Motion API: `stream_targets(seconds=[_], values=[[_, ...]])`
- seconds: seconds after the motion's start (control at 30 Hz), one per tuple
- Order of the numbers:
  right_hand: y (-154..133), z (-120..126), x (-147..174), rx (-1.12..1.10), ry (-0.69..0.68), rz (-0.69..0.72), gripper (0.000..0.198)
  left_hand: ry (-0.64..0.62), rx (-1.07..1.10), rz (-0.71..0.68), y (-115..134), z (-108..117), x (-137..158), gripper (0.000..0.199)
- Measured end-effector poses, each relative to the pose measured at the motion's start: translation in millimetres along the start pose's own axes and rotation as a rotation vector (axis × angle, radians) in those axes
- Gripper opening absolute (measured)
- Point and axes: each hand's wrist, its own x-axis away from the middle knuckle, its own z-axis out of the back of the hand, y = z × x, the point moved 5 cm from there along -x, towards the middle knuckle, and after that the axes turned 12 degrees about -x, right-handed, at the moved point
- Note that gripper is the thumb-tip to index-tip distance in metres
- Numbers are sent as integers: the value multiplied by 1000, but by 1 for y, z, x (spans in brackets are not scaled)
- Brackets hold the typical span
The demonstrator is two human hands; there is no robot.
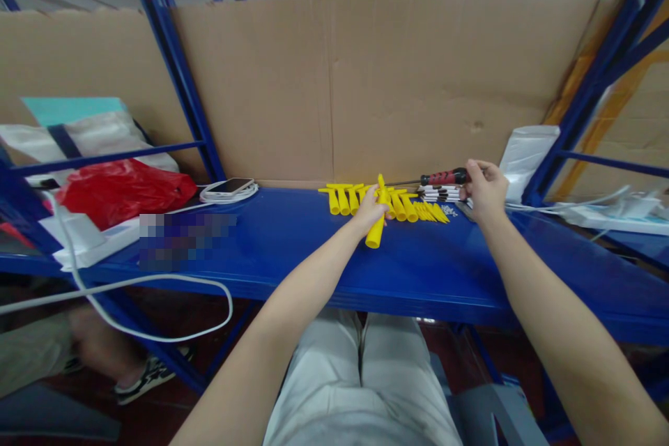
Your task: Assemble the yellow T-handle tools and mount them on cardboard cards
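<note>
My left hand (pixel 370 210) is closed around a yellow plastic piece (pixel 374 231) with a tube-like lower end and a narrower top. In my right hand (pixel 487 188) is a screwdriver (pixel 444 178) with a red and black handle. Its thin shaft points left, and the tip is at or near the upper part of the yellow piece; contact cannot be made out. Behind my left hand, several similar T-shaped yellow pieces (pixel 343 203) lie in a row. Beside them are several flat pointed yellow parts (pixel 433 212) and small silvery bits (pixel 448 210).
White strips with dark marks (pixel 439 193) lie below the screwdriver. A phone (pixel 233 185) rests on a coiled white cable at left, near a red plastic bag (pixel 128 188) and power strip (pixel 112 240). Cardboard (pixel 261 90) walls the back of the blue shelf (pixel 293 244). Another person's leg (pixel 102 341) shows lower left.
</note>
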Motion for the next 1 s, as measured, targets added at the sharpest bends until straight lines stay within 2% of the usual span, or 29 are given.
stream_targets(seconds=[0.2,0.33,0.6,0.73,0.83,1.0], values=[[-1,-8,9,-178,-27,-338,30,77,-66,-84,3,7,0,86],[0,-12,10,-272,-96,-469,29,128,-106,-108,2,11,-2,88],[1,-9,7,-254,-79,-439,37,161,-175,-135,-2,13,-7,86],[6,-4,5,-247,-48,-489,37,159,-184,-156,0,13,-6,85],[11,-2,5,-227,-62,-528,38,141,-160,-160,2,12,-4,84],[7,-6,9,-243,-96,-504,35,133,-126,-134,1,12,-4,86]])
